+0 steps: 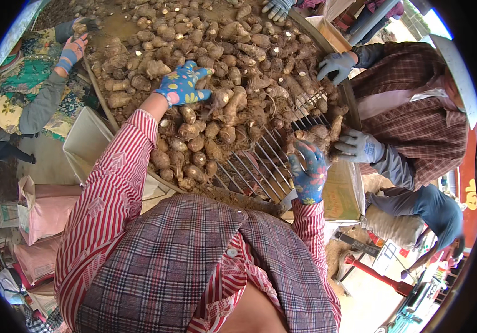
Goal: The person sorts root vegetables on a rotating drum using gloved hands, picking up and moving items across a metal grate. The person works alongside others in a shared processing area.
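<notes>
My left hand (185,85), in a blue flowered glove, reaches over a heap of taro corms (226,100) with its fingers spread. It touches the heap but grips no corm that I can see. My right hand (309,172), in a matching glove, hovers at the right end of a metal bar grate (259,166). Its fingers are curved and apart, and nothing shows between them. Just beyond its fingertips lie hairy, soil-covered corms (319,132). Smaller rounded corms (192,147) lie close together left of the grate.
A co-worker's grey-gloved hands (357,145) rest at the right rim of the round table (353,108). Another person's gloved hand (72,52) is at the left, and one more gloved hand (278,9) at the top. Sacks (342,193) and pink bags (51,208) stand below the table.
</notes>
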Demonstrator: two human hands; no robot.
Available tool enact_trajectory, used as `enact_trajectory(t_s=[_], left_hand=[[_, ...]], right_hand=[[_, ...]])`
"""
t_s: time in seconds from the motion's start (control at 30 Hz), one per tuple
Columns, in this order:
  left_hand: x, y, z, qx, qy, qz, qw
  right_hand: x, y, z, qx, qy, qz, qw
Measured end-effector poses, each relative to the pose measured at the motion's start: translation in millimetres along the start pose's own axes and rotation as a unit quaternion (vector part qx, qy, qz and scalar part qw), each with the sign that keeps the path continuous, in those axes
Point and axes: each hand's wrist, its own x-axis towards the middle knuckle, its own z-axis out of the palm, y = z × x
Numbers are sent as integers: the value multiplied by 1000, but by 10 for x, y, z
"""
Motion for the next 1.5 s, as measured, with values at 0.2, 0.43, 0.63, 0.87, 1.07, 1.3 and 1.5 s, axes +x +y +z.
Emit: enact_trajectory(t_s=[0.2,0.43,0.63,0.87,1.07,1.3,1.5], left_hand=[[-256,1193,51,111,-5,138,984],[-867,1525,506,114,10,197,974],[-1238,1376,461,81,51,287,953],[-1436,1106,725,-485,-45,156,859],[-1679,962,616,-325,2,164,931],[-1806,1001,544,-191,107,155,963],[-1711,1082,503,-276,181,106,938]], right_hand=[[232,126,392,-9,-150,29,988],[-477,383,149,-73,-210,-30,975],[-1137,432,-189,-97,-227,122,962],[-266,196,-224,-75,-156,139,975],[135,65,151,-65,-222,29,972],[153,-322,504,-242,-401,-51,882],[319,-45,476,-70,-351,24,933]])
